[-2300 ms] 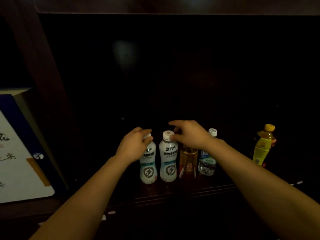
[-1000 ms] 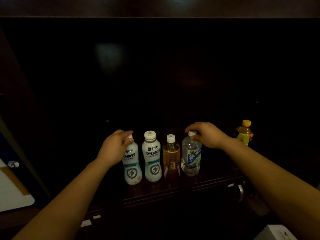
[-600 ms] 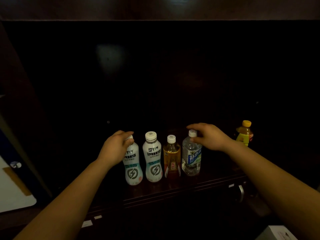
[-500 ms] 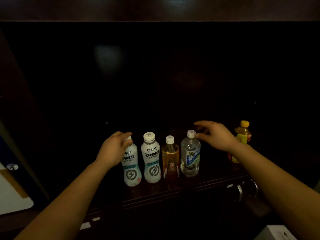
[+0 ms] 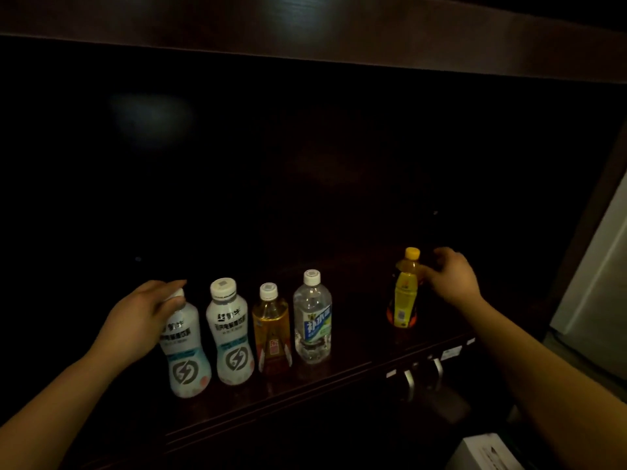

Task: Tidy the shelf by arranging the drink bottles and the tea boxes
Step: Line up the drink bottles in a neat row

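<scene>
Four bottles lined up on the shelf, one straggler left to pull in.

Left hand has its fingers clamped round the top of the end white bottle; farther back, right hand curls loosely beside the yellow bottle, not clearly gripping. Next I'd say: grab it, slide it next to the water bottle.

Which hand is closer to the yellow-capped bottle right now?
Right. The right hand is at the yellow-capped bottle's neck, fingers curled beside it. The left hand is far off, on the leftmost white bottle at the row's other end.
</scene>
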